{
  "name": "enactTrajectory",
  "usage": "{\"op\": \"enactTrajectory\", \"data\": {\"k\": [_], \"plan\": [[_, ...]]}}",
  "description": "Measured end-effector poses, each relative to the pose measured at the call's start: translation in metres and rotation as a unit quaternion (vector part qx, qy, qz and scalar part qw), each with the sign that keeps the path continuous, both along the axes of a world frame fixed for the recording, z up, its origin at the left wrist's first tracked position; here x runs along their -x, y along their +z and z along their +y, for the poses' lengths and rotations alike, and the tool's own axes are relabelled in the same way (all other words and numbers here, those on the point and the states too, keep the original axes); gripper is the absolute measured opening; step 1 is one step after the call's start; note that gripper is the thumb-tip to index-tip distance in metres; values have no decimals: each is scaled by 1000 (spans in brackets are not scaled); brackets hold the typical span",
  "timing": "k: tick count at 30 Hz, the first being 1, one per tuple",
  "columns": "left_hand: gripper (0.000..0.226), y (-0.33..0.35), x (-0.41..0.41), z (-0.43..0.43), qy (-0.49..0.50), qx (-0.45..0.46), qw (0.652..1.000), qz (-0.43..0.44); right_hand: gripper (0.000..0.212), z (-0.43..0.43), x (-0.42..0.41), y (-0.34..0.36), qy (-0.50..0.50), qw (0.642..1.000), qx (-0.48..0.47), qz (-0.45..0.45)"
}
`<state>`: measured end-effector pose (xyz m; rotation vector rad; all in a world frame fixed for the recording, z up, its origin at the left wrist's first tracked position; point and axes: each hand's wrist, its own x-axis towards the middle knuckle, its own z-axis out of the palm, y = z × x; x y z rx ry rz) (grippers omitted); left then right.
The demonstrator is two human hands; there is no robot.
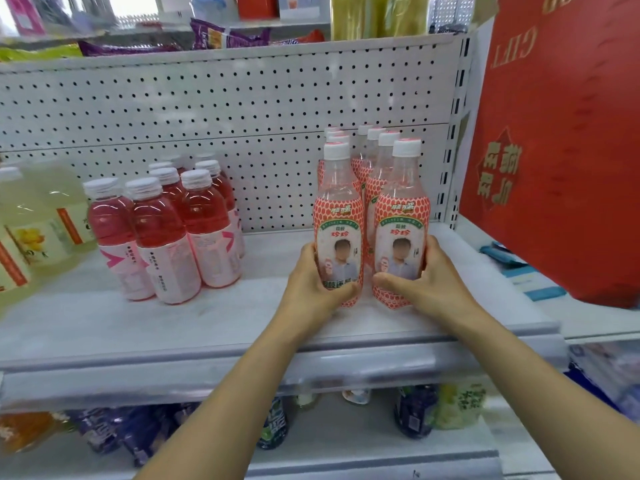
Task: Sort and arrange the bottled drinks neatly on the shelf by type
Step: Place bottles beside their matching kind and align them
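Yellow bottles (38, 220) stand at the shelf's (207, 327) left edge, red bottles (166, 233) beside them; near its right end, your left hand (311, 289) and right hand (429, 285) each grip a front lychee bottle (337, 223).

red gift bag (561, 140): hangs at right, gold print upside down | purple snack packets (221, 36): lie on top of the pegboard back panel (207, 109) | blue-and-white packs (526, 271): lie on the neighbouring shelf, under the bag
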<state>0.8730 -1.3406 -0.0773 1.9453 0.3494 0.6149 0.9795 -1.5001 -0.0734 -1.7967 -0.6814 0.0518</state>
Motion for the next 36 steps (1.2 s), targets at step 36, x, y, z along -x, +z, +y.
{"op": "enactTrajectory", "data": {"k": [36], "plan": [[39, 29, 100, 98, 190, -242, 934, -182, 46, 130, 95, 26, 144, 932, -82, -323]]}}
